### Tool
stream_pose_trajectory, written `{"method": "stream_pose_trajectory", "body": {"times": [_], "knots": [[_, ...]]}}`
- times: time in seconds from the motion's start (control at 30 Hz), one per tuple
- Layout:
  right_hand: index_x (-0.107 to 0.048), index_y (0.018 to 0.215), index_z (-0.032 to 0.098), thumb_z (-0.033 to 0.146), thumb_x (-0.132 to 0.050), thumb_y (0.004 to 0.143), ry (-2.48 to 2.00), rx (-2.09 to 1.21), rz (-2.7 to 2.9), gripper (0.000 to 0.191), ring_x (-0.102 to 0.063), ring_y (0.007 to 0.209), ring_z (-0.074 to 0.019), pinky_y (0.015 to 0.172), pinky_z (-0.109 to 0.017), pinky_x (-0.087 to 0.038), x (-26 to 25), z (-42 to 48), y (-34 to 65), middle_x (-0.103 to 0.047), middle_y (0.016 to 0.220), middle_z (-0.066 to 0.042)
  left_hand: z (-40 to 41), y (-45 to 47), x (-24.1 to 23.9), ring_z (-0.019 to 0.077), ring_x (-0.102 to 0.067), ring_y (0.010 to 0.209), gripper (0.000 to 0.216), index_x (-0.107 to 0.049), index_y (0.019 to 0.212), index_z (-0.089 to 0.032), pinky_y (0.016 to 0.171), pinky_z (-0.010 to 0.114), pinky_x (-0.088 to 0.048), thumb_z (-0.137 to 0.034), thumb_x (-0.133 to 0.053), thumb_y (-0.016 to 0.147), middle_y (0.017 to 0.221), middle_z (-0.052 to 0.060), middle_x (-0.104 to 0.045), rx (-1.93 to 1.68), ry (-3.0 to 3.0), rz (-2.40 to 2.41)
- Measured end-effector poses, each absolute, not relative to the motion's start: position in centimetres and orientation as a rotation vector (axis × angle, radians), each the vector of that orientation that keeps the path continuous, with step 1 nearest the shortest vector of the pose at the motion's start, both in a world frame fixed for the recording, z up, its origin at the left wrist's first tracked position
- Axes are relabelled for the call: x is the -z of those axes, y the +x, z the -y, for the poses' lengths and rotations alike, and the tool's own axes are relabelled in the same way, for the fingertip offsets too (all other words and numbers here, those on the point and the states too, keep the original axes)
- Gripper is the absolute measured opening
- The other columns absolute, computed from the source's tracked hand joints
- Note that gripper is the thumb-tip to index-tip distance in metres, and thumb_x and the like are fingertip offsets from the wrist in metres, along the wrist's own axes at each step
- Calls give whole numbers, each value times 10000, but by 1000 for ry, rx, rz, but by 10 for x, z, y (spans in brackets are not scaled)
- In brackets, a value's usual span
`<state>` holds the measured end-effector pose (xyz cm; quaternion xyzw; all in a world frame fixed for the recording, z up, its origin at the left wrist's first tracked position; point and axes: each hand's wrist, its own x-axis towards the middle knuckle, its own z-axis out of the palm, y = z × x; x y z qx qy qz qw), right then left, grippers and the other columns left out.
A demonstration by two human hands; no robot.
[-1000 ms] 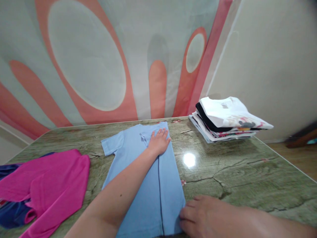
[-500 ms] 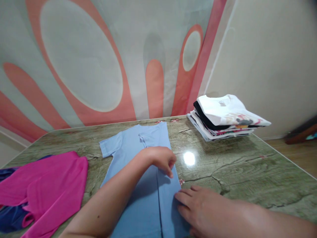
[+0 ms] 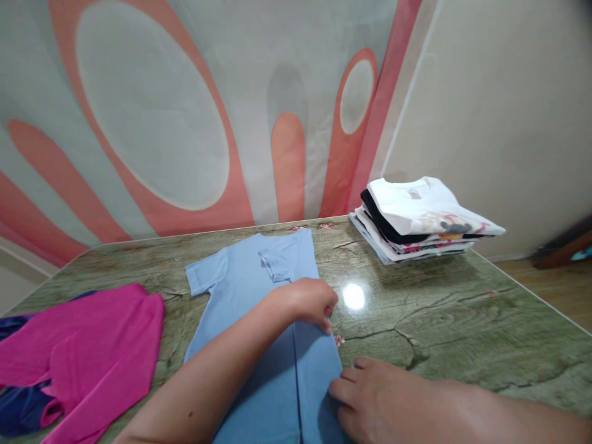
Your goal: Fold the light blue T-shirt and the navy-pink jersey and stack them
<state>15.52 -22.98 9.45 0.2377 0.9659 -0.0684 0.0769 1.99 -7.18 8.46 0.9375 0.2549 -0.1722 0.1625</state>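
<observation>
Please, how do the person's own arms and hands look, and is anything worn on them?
The left hand and right hand are bare, no glove or ring visible. Both forearms show no visible sleeve, watch or bracelet. A small mole marks the left one.

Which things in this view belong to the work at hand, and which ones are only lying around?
In the work now:
light-blue shirt
left hand and right hand, both at its edge
table under it

Apparently just lying about:
pink garment
dark-blue cloth
clothes stack
</observation>
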Motion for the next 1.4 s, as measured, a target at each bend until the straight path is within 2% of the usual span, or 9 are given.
{"method": "stream_pose_trajectory", "body": {"times": [0.2,0.3,0.4,0.53,0.8,1.03,1.23,1.3,1.4], "knots": [[-676,719,175,206,-704,774,719,130,-2968,68,-609,666,-168,573,-302,-461,-93,234,157,-661,769,-20,30,10,-48,193,-608,905,135,-623,961,-215,737,276,-446,-288,-536,889,977,45,-668,-225,2762,-1210],[-686,829,171,264,-657,827,786,229,-2970,97,-627,748,-189,683,-324,-502,-105,228,154,-673,807,-27,12,-2,-43,199,-592,975,189,-602,1034,-213,820,304,-459,-231,-458,912,1031,59,-651,-511,2682,-1390],[-647,1081,166,275,-530,917,1010,348,-3046,230,-608,993,-214,898,-378,-475,-102,209,148,-665,1074,-73,6,-10,-42,209,-569,1053,184,-637,1003,-226,924,333,-438,-245,-490,893,1056,50,-655,-445,2716,-1243],[-482,1342,164,303,-476,946,1328,333,-3086,419,-399,1310,-273,1084,-498,-321,-63,173,142,-468,1412,-125,4,-15,-36,202,-516,1186,279,-612,1151,-251,1031,362,-372,-304,-508,898,1245,38,-611,-314,2785,-1123],[-325,1463,156,412,-380,972,1393,503,-3036,558,-224,1422,-258,1158,-536,-145,-35,154,146,-317,1523,-126,-38,-16,-30,244,-262,1410,402,-475,1353,-292,1097,617,-164,-293,-349,971,1492,29,-397,-101,2933,-1345],[-341,1457,165,399,-392,964,1405,532,-3052,548,-230,1421,-259,1162,-530,-130,-38,155,147,-313,1526,-118,-55,1,-30,189,-280,1406,432,-430,1396,-294,1128,456,-230,-339,-317,982,1487,23,-407,5,2998,-1076],[-332,1460,158,393,-384,968,1408,521,-3045,547,-216,1425,-258,1162,-530,-130,-39,156,147,-303,1530,-120,-68,6,-34,241,-176,1440,499,-274,1478,-320,1121,528,-211,-322,-326,982,1563,12,-248,-278,2987,-1351],[-333,1460,159,398,-377,971,1408,522,-3049,545,-217,1425,-257,1164,-526,-128,-39,156,147,-306,1529,-116,-68,2,-39,231,-261,1408,495,-311,1467,-256,1111,465,-269,-265,-334,972,1533,62,-313,-504,2947,-1458],[-342,1455,166,401,-371,974,1412,536,-3055,537,-226,1423,-255,1167,-517,-124,-39,156,147,-306,1530,-112,-61,-6,-37,203,-470,1259,394,-527,1304,-193,1055,361,-365,-255,-330,968,1346,98,-537,-526,2913,-1402]]}}
